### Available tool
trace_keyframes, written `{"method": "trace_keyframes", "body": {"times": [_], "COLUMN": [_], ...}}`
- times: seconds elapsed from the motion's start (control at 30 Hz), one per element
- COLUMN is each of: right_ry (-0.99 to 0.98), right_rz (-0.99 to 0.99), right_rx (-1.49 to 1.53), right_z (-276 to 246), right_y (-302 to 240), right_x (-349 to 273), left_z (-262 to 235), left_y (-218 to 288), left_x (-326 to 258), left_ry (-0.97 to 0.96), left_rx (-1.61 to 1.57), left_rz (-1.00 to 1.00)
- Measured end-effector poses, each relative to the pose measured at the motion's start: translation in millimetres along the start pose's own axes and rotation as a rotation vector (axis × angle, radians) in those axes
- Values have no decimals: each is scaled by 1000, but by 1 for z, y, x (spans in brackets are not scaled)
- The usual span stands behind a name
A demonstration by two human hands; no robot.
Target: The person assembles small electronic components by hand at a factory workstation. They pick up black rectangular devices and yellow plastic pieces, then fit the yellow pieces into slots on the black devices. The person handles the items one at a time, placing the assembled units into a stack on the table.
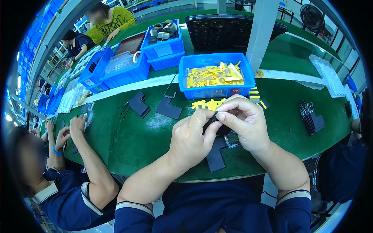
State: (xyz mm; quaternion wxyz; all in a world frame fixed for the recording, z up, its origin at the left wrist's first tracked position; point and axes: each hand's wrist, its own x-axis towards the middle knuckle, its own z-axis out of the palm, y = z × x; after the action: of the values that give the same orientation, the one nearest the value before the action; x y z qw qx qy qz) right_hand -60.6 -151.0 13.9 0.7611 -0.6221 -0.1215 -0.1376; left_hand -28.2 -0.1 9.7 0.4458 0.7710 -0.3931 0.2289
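Observation:
Over the front of the green table, my left hand and my right hand meet, thumbs and forefingers pinched together on a small black piece. Its exact kind is mostly hidden by the fingers. Beneath them lies a flat black L-shaped part, with a shiny dark clear-wrapped bit beside it, close under my right hand. Loose yellow strips are scattered just beyond my fingertips. Farther left rest two more black L-shaped parts, one with a thin lead and another with wires.
A blue bin of yellow strips stands ahead, with yellow-and-black pieces at its right. Stacked black parts lie to the right. More blue bins line the back left. A grey post rises behind. A co-worker's arms reach in at left.

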Motion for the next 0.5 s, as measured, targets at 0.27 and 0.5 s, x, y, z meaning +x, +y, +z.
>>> {"method": "trace_keyframes", "body": {"times": [0.27,0.5], "right_ry": [-16,9], "right_rz": [-49,-84], "right_rx": [-93,-134], "right_z": [-3,1], "right_y": [3,2], "right_x": [0,0], "left_z": [-1,-1], "left_y": [0,-1], "left_x": [1,0], "left_ry": [-1,14], "left_rx": [41,62], "left_rz": [68,80]}}
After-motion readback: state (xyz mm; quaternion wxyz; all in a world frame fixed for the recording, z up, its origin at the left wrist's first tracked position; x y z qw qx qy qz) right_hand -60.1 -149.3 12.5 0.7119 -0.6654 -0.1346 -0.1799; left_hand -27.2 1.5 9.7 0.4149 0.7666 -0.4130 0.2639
